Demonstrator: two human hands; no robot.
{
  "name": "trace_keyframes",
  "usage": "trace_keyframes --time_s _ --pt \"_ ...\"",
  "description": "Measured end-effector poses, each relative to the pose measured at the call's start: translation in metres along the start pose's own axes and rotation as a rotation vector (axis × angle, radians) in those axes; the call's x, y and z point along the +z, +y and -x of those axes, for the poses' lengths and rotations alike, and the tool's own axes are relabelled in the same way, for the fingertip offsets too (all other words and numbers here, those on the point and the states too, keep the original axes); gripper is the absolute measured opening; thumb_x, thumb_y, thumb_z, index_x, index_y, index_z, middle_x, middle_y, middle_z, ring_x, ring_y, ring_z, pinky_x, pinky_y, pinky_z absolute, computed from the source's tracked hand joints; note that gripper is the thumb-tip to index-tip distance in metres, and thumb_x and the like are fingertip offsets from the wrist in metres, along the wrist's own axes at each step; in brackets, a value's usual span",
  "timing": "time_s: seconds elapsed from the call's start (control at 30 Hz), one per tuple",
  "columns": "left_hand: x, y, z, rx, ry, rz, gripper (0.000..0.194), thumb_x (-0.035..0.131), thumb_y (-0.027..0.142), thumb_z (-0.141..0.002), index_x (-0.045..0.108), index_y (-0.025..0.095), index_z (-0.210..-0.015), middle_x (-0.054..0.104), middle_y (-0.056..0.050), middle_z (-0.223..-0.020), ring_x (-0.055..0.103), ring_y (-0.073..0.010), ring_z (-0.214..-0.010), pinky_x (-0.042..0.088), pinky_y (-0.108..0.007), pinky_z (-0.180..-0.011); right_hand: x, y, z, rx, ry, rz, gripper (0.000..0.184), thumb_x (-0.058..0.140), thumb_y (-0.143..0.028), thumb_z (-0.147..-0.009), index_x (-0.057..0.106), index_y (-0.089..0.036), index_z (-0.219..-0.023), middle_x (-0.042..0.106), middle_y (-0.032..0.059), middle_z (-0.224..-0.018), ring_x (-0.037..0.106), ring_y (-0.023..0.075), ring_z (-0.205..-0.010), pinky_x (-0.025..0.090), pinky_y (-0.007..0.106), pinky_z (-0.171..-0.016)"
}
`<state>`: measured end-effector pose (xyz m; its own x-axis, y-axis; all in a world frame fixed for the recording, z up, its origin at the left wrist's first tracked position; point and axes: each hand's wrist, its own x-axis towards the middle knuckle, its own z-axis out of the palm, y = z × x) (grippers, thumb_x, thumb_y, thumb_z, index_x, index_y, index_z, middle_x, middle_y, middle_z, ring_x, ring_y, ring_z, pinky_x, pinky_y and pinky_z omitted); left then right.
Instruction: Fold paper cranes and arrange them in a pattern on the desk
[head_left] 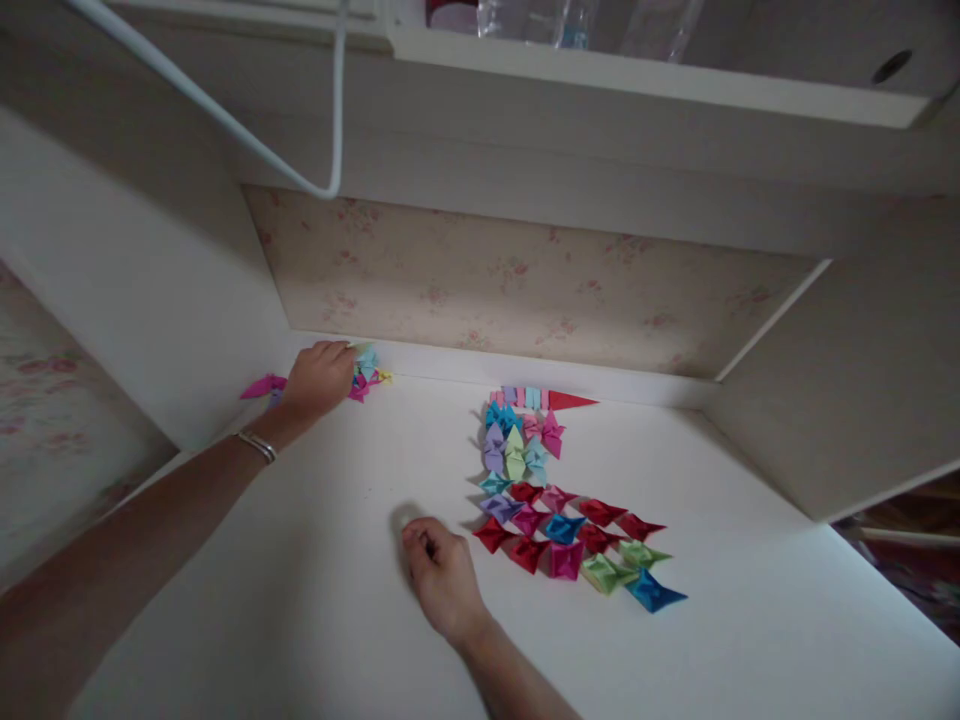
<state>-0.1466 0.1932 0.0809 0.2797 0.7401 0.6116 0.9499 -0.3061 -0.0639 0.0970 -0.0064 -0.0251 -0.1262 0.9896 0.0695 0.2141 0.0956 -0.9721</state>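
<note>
At the back left, my left hand (319,380) reaches over a small pile of folded paper pieces, its fingers curled down among them. A light blue origami piece (366,360) shows by the fingertips, with a pink one (360,388) just below; the hand covers the rest, so what it grips is hidden. My right hand (442,575) rests on the white table, loosely closed, with nothing visible in it. Right of it lie rows of colourful origami pieces, among them a dark red one (491,535), a magenta one (565,560) and a blue one (656,592).
Near the back wall lies a row of small folded strips (521,398) beside a red paper triangle (570,401). White side panels enclose the table (322,600). A shelf (637,85) with clear plastic items overhangs it, and a white lamp arm (225,105) hangs at the upper left.
</note>
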Motion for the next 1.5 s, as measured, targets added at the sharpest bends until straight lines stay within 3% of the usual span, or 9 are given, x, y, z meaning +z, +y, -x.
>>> trace_keyframes --time_s 0.13,0.27,0.4,0.57,0.8,0.93,1.1,1.2,1.5 --pt "-0.038 0.031 0.022 -0.165 0.105 0.3 0.026 0.045 0.026 -0.085 0.064 0.017 -0.101 0.058 -0.008 -0.095 0.057 -0.0219 -0.089 0.043 -0.035 -0.085 0.001 0.001 0.0 0.029 -0.028 -0.127 0.021 0.05 -0.033 -0.086 0.066 -0.019 -0.083 0.048 -0.0044 -0.053 0.042 0.0091 -0.048 0.029 0.019 -0.044" --pt "-0.056 0.073 0.066 -0.496 -0.033 0.811 0.029 0.054 0.031 -0.079 0.06 0.017 -0.103 0.058 0.0 -0.075 0.059 -0.0151 -0.061 0.046 -0.027 -0.059 0.0 0.001 -0.001 0.094 -0.03 -0.335 0.026 0.055 -0.041 -0.085 0.064 -0.017 -0.086 0.048 -0.0055 -0.052 0.038 0.0071 -0.042 0.026 0.018 -0.039" --pt "-0.054 0.121 0.112 -0.696 0.029 1.279 0.05 0.065 0.031 -0.07 0.05 0.021 -0.117 0.06 -0.002 -0.093 0.063 -0.016 -0.073 0.048 -0.025 -0.06 -0.006 0.0 -0.004 0.143 -0.001 -0.56 0.038 0.058 -0.049 -0.082 0.061 -0.018 -0.103 0.054 -0.004 -0.065 0.037 0.0048 -0.035 0.023 0.019 -0.032" --pt "-0.038 0.161 0.14 -0.859 0.116 1.497 0.061 0.067 0.029 -0.072 0.042 0.022 -0.127 0.062 -0.003 -0.095 0.062 -0.0155 -0.083 0.051 -0.028 -0.072 -0.014 -0.001 -0.002 0.111 -0.005 -0.571 0.043 0.064 -0.045 -0.079 0.06 -0.015 -0.109 0.05 -0.0061 -0.049 0.041 0.0071 -0.037 0.031 0.018 -0.036" --pt "-0.024 0.158 0.145 -0.927 0.019 1.56 0.042 0.069 0.04 -0.07 0.058 0.014 -0.101 0.066 -0.004 -0.082 0.062 -0.015 -0.065 0.052 -0.027 -0.058 -0.014 -0.01 0.001 0.186 0.133 -0.737 0.029 0.071 -0.041 -0.074 0.06 -0.015 -0.073 0.05 -0.0063 -0.053 0.035 0.0034 -0.034 0.025 0.016 -0.03" --pt "-0.026 0.154 0.148 -0.934 0.009 1.618 0.032 0.067 0.039 -0.073 0.061 0.014 -0.092 0.062 -0.001 -0.073 0.058 -0.0122 -0.057 0.047 -0.023 -0.05 -0.014 -0.02 0.005 0.195 0.206 -0.843 0.027 0.073 -0.039 -0.072 0.061 -0.015 -0.077 0.058 -0.0036 -0.064 0.036 0.002 -0.034 0.024 0.015 -0.028" --pt "-0.03 0.16 0.15 -0.876 -0.051 1.684 0.023 0.067 0.033 -0.074 0.061 0.015 -0.087 0.059 0.001 -0.069 0.055 -0.0094 -0.051 0.043 -0.021 -0.046 -0.019 -0.022 0.004 0.196 0.322 -0.837 0.031 0.073 -0.041 -0.073 0.061 -0.013 -0.068 0.052 -0.0047 -0.048 0.033 0.0018 -0.031 0.022 0.014 -0.028" --pt "-0.033 0.164 0.151 -0.847 -0.11 1.687 0.023 0.066 0.034 -0.074 0.061 0.015 -0.085 0.06 -0.001 -0.073 0.057 -0.0114 -0.055 0.045 -0.022 -0.046 -0.023 -0.021 0.003 0.175 0.377 -0.856 0.032 0.074 -0.041 -0.071 0.06 -0.013 -0.066 0.058 -0.0028 -0.056 0.034 0.0012 -0.033 0.023 0.014 -0.028" --pt "-0.039 0.165 0.15 -0.859 -0.142 1.725 0.023 0.067 0.033 -0.072 0.064 0.015 -0.085 0.063 -0.002 -0.078 0.059 -0.0123 -0.056 0.046 -0.023 -0.046 -0.023 -0.024 0.004 0.182 0.355 -0.843 0.03 0.073 -0.041 -0.072 0.061 -0.014 -0.067 0.06 -0.001 -0.059 0.034 0.0022 -0.034 0.021 0.017 -0.03"
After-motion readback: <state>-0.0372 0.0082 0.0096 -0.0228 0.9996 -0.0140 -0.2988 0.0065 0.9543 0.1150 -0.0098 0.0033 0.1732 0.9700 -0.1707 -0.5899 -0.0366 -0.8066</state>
